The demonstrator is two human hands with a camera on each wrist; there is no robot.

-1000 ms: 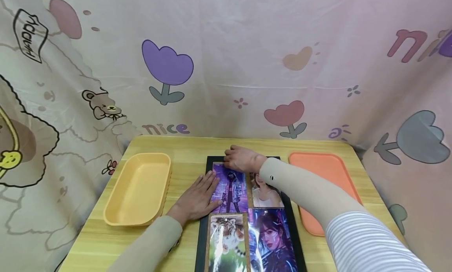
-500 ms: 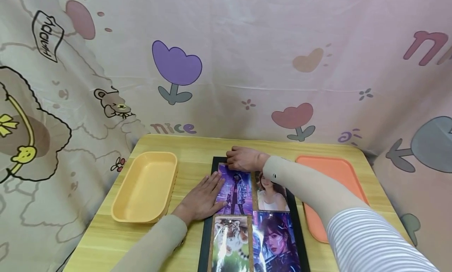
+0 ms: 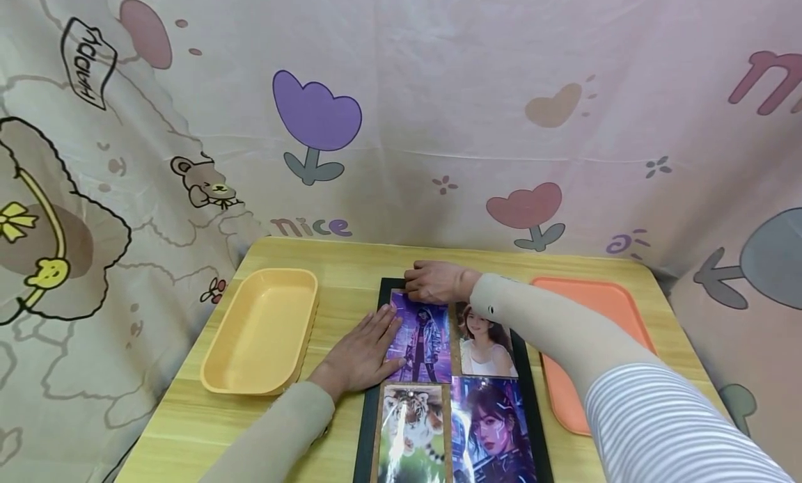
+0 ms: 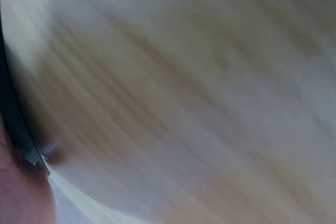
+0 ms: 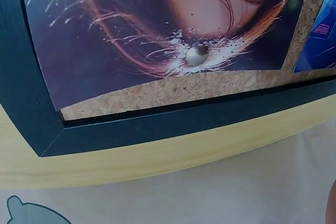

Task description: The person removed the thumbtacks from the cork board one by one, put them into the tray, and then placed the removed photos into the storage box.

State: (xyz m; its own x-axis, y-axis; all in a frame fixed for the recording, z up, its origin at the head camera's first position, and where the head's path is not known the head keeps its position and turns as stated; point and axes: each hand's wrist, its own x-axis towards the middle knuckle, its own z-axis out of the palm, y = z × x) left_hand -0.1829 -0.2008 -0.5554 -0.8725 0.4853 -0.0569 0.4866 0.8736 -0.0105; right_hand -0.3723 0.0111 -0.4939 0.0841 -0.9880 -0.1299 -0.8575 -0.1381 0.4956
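A black-framed cork board (image 3: pixel 368 427) lies on the table with photos across it. My left hand (image 3: pixel 360 354) rests with its fingers extended on the left edge of a purple photo (image 3: pixel 426 344) showing a hooded figure. Over that photo's top edge, my right hand (image 3: pixel 438 281) has curled fingers; whatever may be between the fingertips is hidden. Right of it lies a photo of a person in white (image 3: pixel 485 354), partly covered by the right forearm. In the right wrist view, a round silver pushpin (image 5: pixel 197 55) sits in a photo above bare cork (image 5: pixel 236 81).
Lower on the board are a tiger photo (image 3: pixel 413 427) and a purple portrait (image 3: pixel 491 427). A yellow tray (image 3: pixel 260 330) stands at the left and an orange tray (image 3: pixel 585 295) at the right, partly behind the right arm. A printed curtain (image 3: pixel 401 121) hangs behind the wooden table (image 3: pixel 351 257).
The head view has shifted, so the whole scene sits slightly further right in the picture. Both hands keep about the same places on the board.
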